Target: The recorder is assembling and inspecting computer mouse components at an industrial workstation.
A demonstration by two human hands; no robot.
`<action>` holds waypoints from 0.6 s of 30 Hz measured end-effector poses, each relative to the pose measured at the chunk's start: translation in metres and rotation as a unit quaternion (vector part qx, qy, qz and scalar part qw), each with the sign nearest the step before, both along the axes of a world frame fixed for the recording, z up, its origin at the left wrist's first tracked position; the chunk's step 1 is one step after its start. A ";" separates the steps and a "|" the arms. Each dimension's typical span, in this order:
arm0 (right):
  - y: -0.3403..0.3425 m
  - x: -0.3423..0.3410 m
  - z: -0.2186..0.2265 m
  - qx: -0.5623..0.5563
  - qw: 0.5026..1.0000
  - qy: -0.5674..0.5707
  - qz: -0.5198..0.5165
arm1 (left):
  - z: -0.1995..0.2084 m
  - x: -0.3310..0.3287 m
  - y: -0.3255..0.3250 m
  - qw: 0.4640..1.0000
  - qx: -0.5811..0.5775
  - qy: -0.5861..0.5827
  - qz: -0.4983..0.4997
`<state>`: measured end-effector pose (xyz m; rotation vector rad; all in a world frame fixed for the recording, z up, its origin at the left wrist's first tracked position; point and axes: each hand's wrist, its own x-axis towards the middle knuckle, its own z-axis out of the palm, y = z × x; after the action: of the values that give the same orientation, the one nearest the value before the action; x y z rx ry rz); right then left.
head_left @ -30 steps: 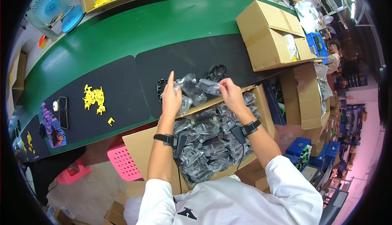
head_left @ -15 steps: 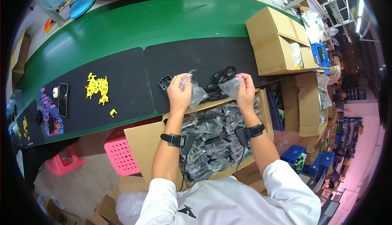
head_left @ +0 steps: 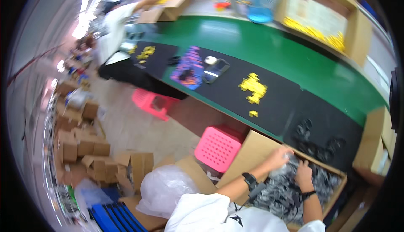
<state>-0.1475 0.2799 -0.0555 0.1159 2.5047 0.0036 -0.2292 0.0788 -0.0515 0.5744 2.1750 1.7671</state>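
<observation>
Clear plastic [head_left: 282, 170] lay between our hands, closer to the left [head_left: 278, 157], which pinched it; we couldn't tell whether the right [head_left: 303, 174] gripped anything.

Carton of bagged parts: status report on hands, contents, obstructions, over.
Left hand at clear plastic; right hand over bagged parts; both grips blurred. Carton open, well filled. No obstruction visible around either hand.

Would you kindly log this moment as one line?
left hand: at clear plastic, grip blurred; right hand: over bagged parts; open carton: holds bagged parts; yellow pieces: on black mat
</observation>
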 end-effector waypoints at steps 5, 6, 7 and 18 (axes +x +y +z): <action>0.014 -0.001 -0.034 0.147 0.965 -0.088 0.201 | 0.001 0.033 -0.029 0.999 -0.029 -0.003 0.018; 0.027 0.001 -0.047 0.171 0.954 -0.096 0.227 | 0.004 0.035 -0.030 0.999 -0.014 -0.015 0.032; 0.030 0.002 -0.042 0.179 0.946 -0.104 0.251 | 0.004 0.036 -0.036 0.999 -0.001 -0.031 0.044; 0.045 -0.001 -0.032 0.192 0.964 -0.081 0.165 | 0.008 0.034 -0.079 0.990 -0.029 -0.095 0.096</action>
<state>-0.1489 0.3246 -0.0875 -0.1401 2.3012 0.6120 -0.1950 0.0002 -0.0440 0.1785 2.2003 1.7630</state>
